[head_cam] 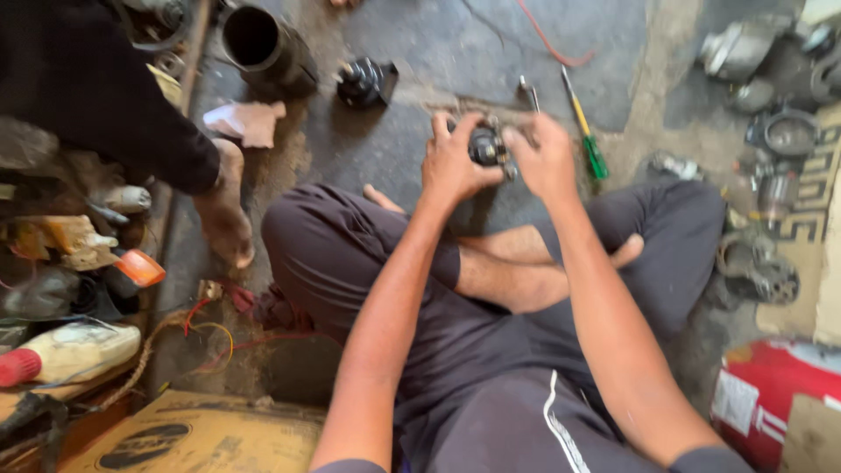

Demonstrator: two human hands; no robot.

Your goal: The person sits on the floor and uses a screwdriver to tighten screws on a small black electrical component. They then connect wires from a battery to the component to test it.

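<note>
Both hands clamp one small dark motor part (487, 145) above the crossed legs: left hand (455, 166) cups it, right hand (545, 160) pinches the far side (view blurred, possibly twisting). Best kept steady, grip firm; screwdriver (584, 127) lies just beside.

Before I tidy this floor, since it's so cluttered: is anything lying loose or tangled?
Yes. Red and yellow wires lie tangled beside the person's knee, and a green-handled screwdriver lies loose near the right hand. Both hands grip a small dark part.
</note>
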